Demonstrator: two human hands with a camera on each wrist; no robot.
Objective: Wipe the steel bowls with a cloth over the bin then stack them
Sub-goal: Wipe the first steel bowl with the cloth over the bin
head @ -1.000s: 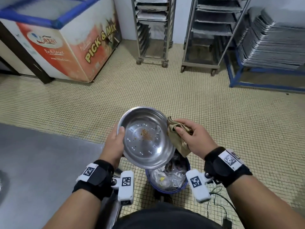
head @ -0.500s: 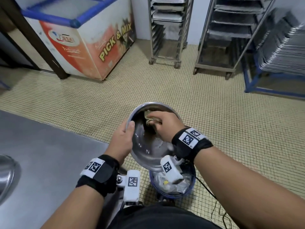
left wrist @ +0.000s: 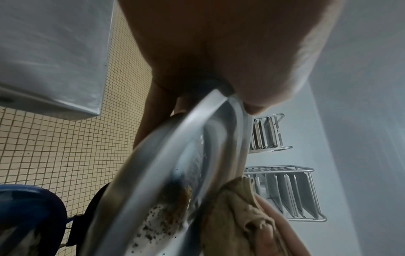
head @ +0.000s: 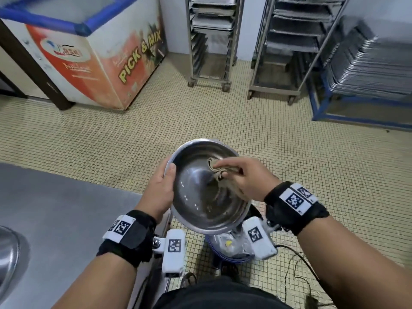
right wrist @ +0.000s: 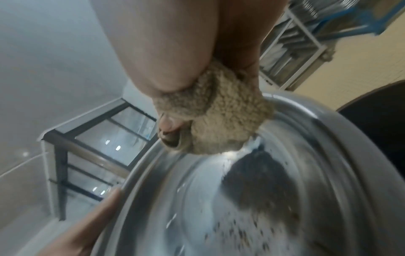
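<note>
Head view: bowl [head: 207,197] tilted over the bin [head: 225,248], near centre, left hand [head: 159,192] gripping its left rim with thumb inside and fingers behind, right hand [head: 243,178] inside the bowl with fingers curled round the cloth [head: 219,172]; steel table [head: 55,219] at near left with another bowl [head: 7,253] at its edge. Risk here: only part of the bin sits under the bowl, so crumbs swept toward the near rim could miss and land on the floor. Left wrist view: thumb [left wrist: 269,83] clamped over the rim, bowl [left wrist: 166,181] steep, brown crumbs [left wrist: 164,223] smeared low inside, cloth [left wrist: 238,214] just beside them, bin [left wrist: 32,211] at lower left. Risk: a thin rim pinch against a hard push of the cloth could twist the bowl loose. Right wrist view: fingers [right wrist: 166,76] bunched on the cloth [right wrist: 221,121], pressed to the far wall of the bowl [right wrist: 219,207], specks [right wrist: 252,230] lower down untouched. Risk: a short stroke could leave these behind and soil the stack
</note>
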